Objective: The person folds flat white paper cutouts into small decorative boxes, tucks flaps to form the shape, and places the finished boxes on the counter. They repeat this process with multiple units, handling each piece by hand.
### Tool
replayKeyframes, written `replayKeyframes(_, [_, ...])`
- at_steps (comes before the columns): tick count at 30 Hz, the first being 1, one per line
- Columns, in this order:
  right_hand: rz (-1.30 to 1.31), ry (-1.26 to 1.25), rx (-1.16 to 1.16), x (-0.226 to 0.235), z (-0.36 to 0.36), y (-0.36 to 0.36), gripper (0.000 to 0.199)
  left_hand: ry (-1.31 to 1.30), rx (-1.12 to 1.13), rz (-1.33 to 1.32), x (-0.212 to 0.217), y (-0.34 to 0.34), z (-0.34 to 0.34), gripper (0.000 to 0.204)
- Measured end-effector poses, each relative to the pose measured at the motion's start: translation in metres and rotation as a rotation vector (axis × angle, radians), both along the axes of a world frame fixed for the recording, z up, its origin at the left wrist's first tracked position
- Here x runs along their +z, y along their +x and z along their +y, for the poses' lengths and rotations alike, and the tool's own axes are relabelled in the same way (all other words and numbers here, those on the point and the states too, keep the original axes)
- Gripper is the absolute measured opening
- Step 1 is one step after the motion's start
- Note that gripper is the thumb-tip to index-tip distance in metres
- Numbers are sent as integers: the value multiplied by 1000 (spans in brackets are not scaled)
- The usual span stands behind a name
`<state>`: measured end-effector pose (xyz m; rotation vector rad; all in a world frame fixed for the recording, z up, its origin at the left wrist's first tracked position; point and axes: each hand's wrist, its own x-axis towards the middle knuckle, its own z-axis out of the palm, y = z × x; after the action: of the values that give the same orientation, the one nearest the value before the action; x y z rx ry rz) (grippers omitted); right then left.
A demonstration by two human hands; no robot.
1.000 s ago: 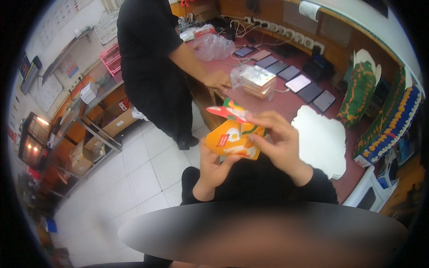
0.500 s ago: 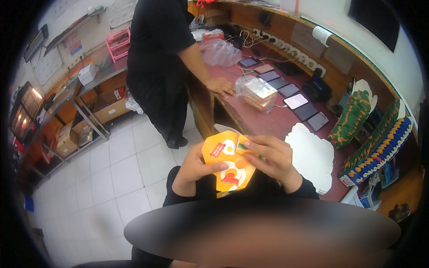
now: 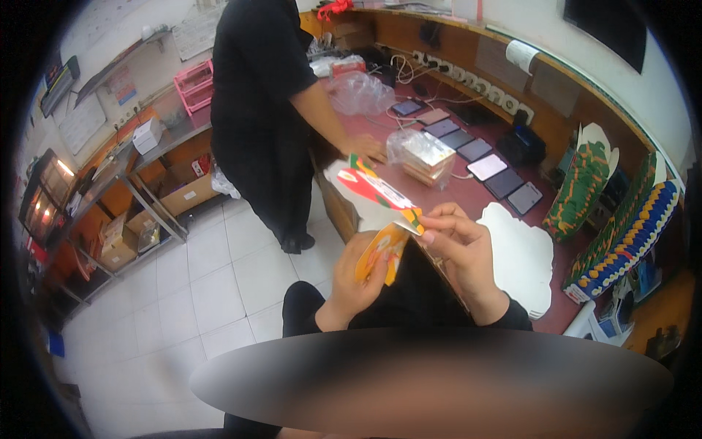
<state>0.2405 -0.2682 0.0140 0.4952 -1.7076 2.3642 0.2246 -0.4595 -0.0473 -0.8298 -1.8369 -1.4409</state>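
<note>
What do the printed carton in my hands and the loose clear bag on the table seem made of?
The printed carton is probably thin paperboard, smooth, perhaps coated: it shows folded edges and a plain white side. The clear bag is likely thin plastic film, glossy: see-through, crumpled, catching light.

The folding carton [image 3: 376, 257] is smooth printed card, matt white on its inner face. The white stack [image 3: 521, 263] looks like matt paperboard. The plastic bag [image 3: 358, 94] is crinkled and shiny, the phones [image 3: 524, 198] have glossy screens, and the far table [image 3: 175, 148] is perhaps metal, too distant to be sure.
</note>
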Motion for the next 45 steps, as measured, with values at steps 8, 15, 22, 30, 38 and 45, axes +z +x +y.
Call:
replayKeyframes(8, [87,51,26,2,13,-7,24,-35,-88,94,-6,-4,-3,28])
replayKeyframes(15, [1184,896,-441,9,14,-9,27,361,-464,-426,-10,12,-4,36])
replayKeyframes(22, [1186,952,-273,24,16,4,28,465,-660,-490,-7,16,-11,43])
replayKeyframes(30, [1176,951,-189,26,15,-2,25,520,-699,-631,-1,20,-10,49])
replayKeyframes(38, [883,819,35,29,25,0,26,574,-787,-661,-10,19,-12,47])
replayKeyframes(45, [394,505,301,26,24,2,28,360,-720,-377,-9,16,-12,33])
